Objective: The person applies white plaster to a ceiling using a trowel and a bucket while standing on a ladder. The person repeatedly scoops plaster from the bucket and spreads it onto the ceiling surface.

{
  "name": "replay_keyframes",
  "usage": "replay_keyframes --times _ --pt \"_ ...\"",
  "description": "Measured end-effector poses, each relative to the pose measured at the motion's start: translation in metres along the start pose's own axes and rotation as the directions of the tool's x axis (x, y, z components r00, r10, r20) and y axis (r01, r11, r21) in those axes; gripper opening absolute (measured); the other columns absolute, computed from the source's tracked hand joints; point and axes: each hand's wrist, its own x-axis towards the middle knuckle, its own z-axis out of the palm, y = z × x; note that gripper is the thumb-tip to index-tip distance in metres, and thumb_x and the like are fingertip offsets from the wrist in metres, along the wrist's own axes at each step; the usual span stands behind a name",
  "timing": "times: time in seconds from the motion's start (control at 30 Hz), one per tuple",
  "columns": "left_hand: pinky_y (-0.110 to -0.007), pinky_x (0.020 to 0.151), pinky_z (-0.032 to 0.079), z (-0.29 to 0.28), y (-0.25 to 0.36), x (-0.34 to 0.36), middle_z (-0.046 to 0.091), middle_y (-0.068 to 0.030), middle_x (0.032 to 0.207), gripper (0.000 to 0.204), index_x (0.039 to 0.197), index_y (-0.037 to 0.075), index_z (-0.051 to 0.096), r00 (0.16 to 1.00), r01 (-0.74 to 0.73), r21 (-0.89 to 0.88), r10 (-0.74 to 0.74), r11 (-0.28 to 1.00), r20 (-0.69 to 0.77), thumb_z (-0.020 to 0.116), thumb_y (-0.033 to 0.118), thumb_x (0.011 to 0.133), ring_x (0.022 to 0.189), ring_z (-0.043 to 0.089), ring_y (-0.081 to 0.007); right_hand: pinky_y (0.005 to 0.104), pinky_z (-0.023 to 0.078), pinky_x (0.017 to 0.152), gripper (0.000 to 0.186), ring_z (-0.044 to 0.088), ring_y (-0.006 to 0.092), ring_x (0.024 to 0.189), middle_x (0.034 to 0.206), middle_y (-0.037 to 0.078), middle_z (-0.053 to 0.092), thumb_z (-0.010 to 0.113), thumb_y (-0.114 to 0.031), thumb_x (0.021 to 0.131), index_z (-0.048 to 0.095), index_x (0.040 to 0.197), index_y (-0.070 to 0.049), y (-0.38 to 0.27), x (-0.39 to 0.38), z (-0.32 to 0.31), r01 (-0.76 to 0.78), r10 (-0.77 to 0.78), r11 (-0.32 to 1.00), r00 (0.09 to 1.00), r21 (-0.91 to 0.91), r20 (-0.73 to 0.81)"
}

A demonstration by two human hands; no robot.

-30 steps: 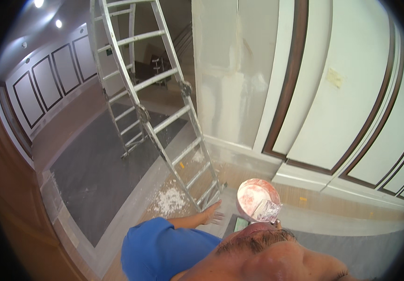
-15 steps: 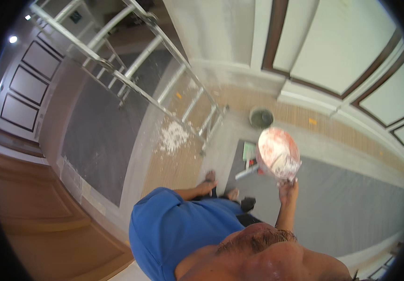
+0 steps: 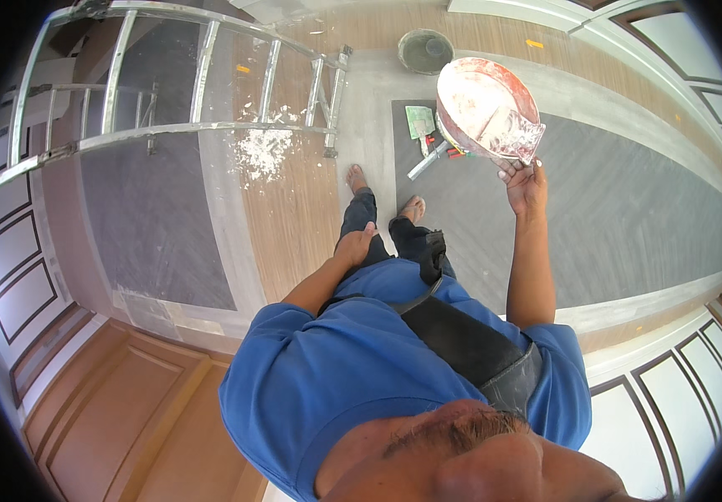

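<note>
My right hand (image 3: 526,187) is closed at the near edge of a round, reddish mixing tub (image 3: 447,117) smeared with white plaster. A wide flat piece coated in white (image 3: 515,134), perhaps a scraper blade, lies at that same edge, just above my fingers. The tub is held out over the dark floor covering, to the right of my legs. My left hand (image 3: 356,244) hangs low against my dark-trousered thigh, its fingers stretched out and holding nothing that shows.
An aluminium ladder (image 3: 202,125) stands at the upper left, beside scattered white debris (image 3: 264,152). A round grey bucket (image 3: 426,52) stands beyond the tub. A green flat item (image 3: 418,121) and a pale bar (image 3: 429,160) lie near my feet. Panelled walls (image 3: 670,50) border the floor.
The view has tilted and turned, so the ladder, tub and floor tools sit higher and my body shows more fully. My right hand keeps hold of the tub; my left stays by my leg.
</note>
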Motion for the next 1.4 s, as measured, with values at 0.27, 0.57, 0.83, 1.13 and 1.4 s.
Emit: replay_keyframes --times 0.27,0.57,0.83,1.13,1.4 --pt "-0.047 0.107 0.039 -0.037 0.020 -0.018 0.062 -0.0356 0.117 0.086 0.124 0.012 0.071 0.956 0.238 -0.034 -0.228 0.971 0.185 0.007 0.065 0.101 0.120 0.056 -0.0481 0.0413 0.055 0.080 0.044 0.067 0.0364 0.107 0.124 0.016 0.066 0.049 -0.037 0.101 0.055 0.129 -0.004 0.002 0.000 0.005 -0.010 0.006 0.999 0.995 -0.032 -0.098" --pt "-0.045 0.086 0.049 0.003 0.100 -0.054 0.068 -0.0224 0.076 0.081 0.134 0.011 0.064 0.977 0.168 0.035 -0.171 0.985 0.126 0.009 0.062 0.103 0.085 0.066 -0.0407 0.0440 0.056 0.086 0.050 0.067 0.0291 0.106 0.129 0.014 0.064 0.057 -0.034 0.098 0.053 0.136 -0.001 -0.006 0.004 -0.003 -0.122 0.120 0.991 0.992 0.048 0.034" --pt "-0.046 0.093 0.047 0.004 0.142 0.048 0.059 -0.0183 0.129 0.098 0.160 0.010 0.019 1.000 -0.027 -0.834 0.021 0.551 -0.018 0.024 0.081 0.092 0.116 0.057 -0.0322 0.0390 0.056 0.086 0.048 0.067 0.0240 0.104 0.123 0.013 0.066 0.057 -0.019 0.096 0.052 0.137 0.007 -0.015 0.071 -0.049 -0.122 0.143 0.988 0.950 -0.091 0.277" --pt "-0.049 0.113 0.037 -0.005 0.186 0.281 0.041 -0.0152 0.152 0.075 0.152 0.005 0.029 0.983 -0.173 -0.952 0.098 0.252 -0.152 0.064 0.039 0.096 0.139 0.042 -0.0309 0.0386 0.058 0.084 0.045 0.068 0.0251 0.105 0.120 0.015 0.068 0.055 -0.014 0.095 0.054 0.134 0.008 0.066 0.204 -0.120 -0.199 0.245 0.959 0.941 -0.201 0.235" --pt "-0.043 0.114 0.039 -0.007 0.141 0.394 0.047 -0.0136 0.146 0.067 0.148 0.003 0.034 0.949 -0.309 -0.906 0.154 0.288 -0.275 0.069 0.019 0.093 0.135 0.047 -0.0259 0.0289 0.054 0.068 0.051 0.069 0.0156 0.079 0.097 0.015 0.073 0.076 -0.035 0.088 0.067 0.122 0.002 0.116 0.284 -0.130 0.077 -0.117 0.458 0.993 -0.886 0.026"
